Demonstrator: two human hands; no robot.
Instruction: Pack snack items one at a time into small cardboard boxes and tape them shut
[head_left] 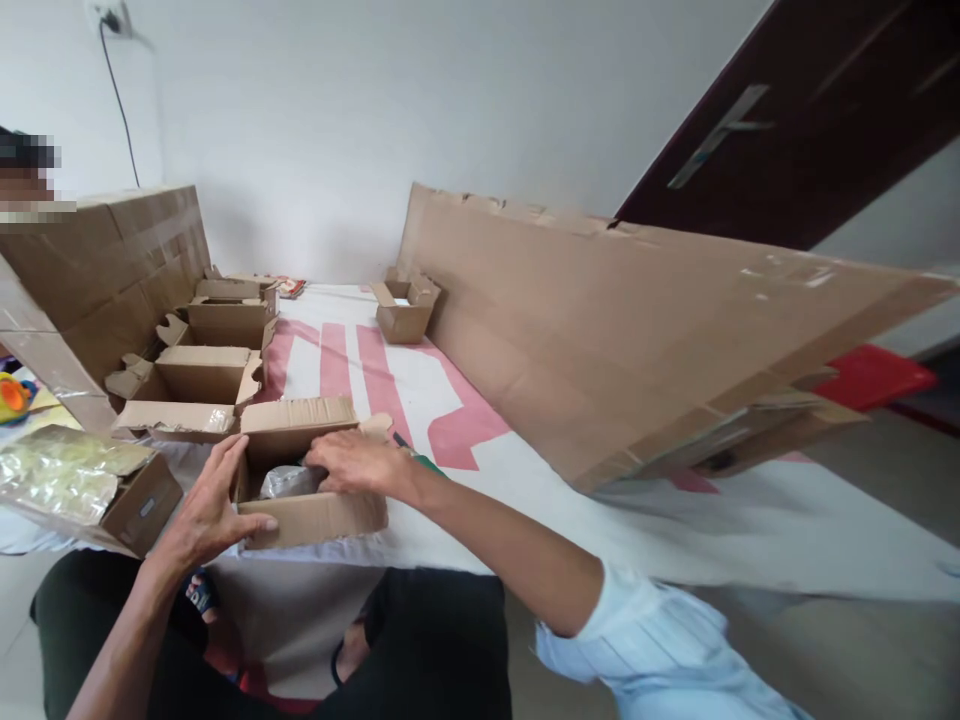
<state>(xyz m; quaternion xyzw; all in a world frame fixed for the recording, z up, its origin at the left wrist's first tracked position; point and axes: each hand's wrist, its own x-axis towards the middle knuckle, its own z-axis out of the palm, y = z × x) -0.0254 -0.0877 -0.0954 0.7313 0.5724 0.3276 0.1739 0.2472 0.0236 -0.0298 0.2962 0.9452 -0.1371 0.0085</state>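
Observation:
An open cardboard box [319, 518] lies at the table's near edge, its flaps folded outward. Inside it shows a grey, shiny bundle that looks wrapped in plastic [291, 482]. My left hand [206, 510] grips the box's left end, thumb on the front flap and fingers along the side. Over the box's right part, my right hand [356, 462] reaches in with bent fingers, close to the wrapped bundle. Its fingertips are hidden inside, so whether they hold anything does not show. Something dark green lies partly hidden behind my right wrist.
Several open cardboard boxes [202, 375] line the left side, beside a tall cardboard panel [135, 250]. A taped box [75, 475] sits at near left. A small open box [405, 310] stands farther back, against a large leaning cardboard sheet [600, 340]. Part of a person shows at far left.

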